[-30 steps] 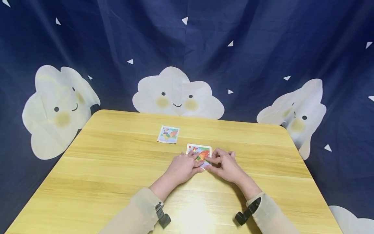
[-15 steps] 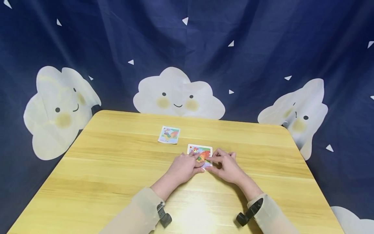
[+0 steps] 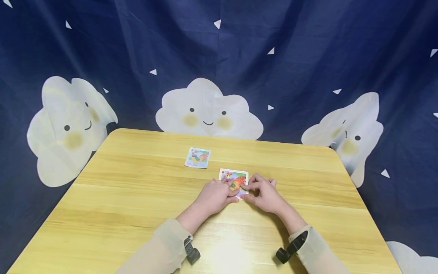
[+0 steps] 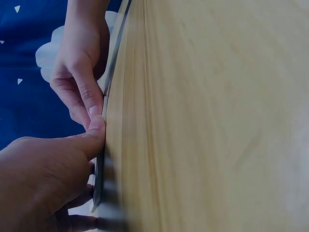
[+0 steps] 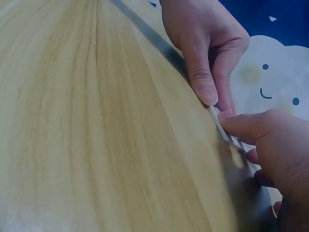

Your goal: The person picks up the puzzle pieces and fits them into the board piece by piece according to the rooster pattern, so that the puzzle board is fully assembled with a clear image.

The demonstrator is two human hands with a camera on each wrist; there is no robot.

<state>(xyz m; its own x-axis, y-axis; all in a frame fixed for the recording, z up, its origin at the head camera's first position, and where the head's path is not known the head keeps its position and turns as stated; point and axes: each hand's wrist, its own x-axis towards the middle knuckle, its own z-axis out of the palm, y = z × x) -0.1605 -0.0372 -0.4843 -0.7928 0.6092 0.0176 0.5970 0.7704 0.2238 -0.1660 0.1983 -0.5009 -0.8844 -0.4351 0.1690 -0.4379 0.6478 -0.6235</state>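
A small white-bordered jigsaw puzzle (image 3: 242, 176) with a bright rooster picture lies flat on the wooden table. My left hand (image 3: 215, 196) holds it from the left, with fingers across the picture and the thumb at the near edge. From the right, my right hand (image 3: 266, 193) grips the near right corner, its index fingertip on the picture and its thumb at the near edge. Both thumbs almost meet there. In the left wrist view the thin puzzle edge (image 4: 100, 169) shows under my left hand. The hands hide the lower left part of the picture.
A thin paper (image 3: 197, 158) with a paler print of the same rooster lies farther back to the left. The table (image 3: 137, 198) reaches a dark blue curtain (image 3: 239, 49) with clouds. Each wrist wears a black strap with a small camera (image 3: 283, 255).
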